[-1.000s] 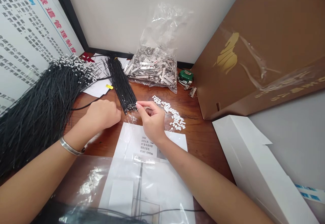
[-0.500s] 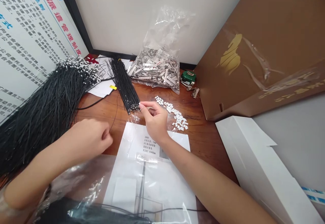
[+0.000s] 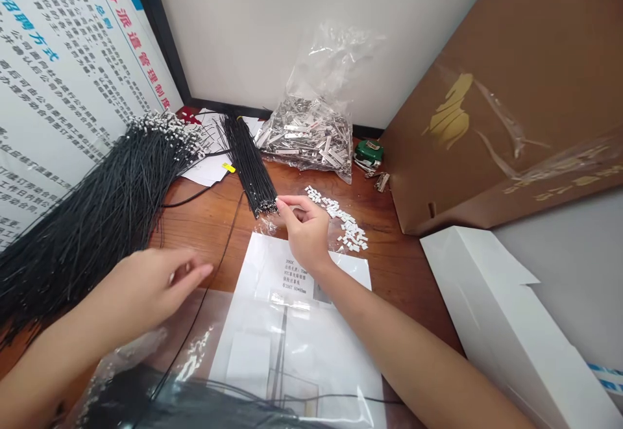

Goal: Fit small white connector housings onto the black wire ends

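My right hand is closed in a pinch at the near end of a bundle of thin black wires. A small white piece shows at its fingertips; whether a wire is pinched with it I cannot tell. To the left, my left hand hovers with thumb and fingers apart and nothing visible between them. Just beyond its fingertips, a single black wire runs down toward a clear plastic bag. Many loose white pieces lie scattered right of my right hand.
A big heap of white-tipped black wires fills the left side. Behind stand a clear bag of metal parts and a green tape measure. A brown box and a white box bound the right. A printed sheet lies in front.
My left hand has opened from a closed pinch and lowered slightly; the single wire now lies beside it, down to the bag. My right hand keeps its pinch at the bundle. The view has shifted slightly.
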The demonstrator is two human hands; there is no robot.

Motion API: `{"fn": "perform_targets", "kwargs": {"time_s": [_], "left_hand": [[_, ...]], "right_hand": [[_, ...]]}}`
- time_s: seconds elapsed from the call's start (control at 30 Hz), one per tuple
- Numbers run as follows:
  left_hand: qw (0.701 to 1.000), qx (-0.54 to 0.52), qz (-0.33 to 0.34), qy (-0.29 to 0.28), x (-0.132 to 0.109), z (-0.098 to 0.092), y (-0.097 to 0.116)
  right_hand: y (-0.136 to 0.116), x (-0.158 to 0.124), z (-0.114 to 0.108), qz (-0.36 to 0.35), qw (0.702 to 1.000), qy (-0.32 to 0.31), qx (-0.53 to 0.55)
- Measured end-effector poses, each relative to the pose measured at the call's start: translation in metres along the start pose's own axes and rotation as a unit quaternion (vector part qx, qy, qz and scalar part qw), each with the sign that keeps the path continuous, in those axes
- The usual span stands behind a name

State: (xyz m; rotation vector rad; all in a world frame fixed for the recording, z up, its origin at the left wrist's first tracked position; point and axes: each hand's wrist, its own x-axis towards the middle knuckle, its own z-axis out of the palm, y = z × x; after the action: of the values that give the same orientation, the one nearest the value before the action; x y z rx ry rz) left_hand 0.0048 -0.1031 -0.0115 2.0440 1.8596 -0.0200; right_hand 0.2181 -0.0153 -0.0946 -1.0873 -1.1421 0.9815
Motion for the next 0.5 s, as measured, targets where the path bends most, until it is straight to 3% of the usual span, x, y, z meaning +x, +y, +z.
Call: {"fn": "perform_targets", "kwargs": {"time_s": [0.13,0.27,0.4,0.5], "left_hand": [[0.994,0.087,-0.009,0.066,0.057,-0.006,0.025],[0.982,0.159,-0.013,0.099,0.098,0.002,0.033],[0.974,0.214,-0.003,0.071,0.122,0.004,0.035],[0.971,0.23,0.028,0.06,0.123,0.005,0.037]], "right_hand": [[0.0,0.0,0.0,0.005,1.0,-0.003,0.001],[-0.001,0.0,0.0,0.011,1.0,-0.004,0.009],[-0.002,0.001,0.0,0.012,1.0,-0.003,0.008],[-0.002,0.001,0.0,0.013,1.0,-0.004,0.002]]}}
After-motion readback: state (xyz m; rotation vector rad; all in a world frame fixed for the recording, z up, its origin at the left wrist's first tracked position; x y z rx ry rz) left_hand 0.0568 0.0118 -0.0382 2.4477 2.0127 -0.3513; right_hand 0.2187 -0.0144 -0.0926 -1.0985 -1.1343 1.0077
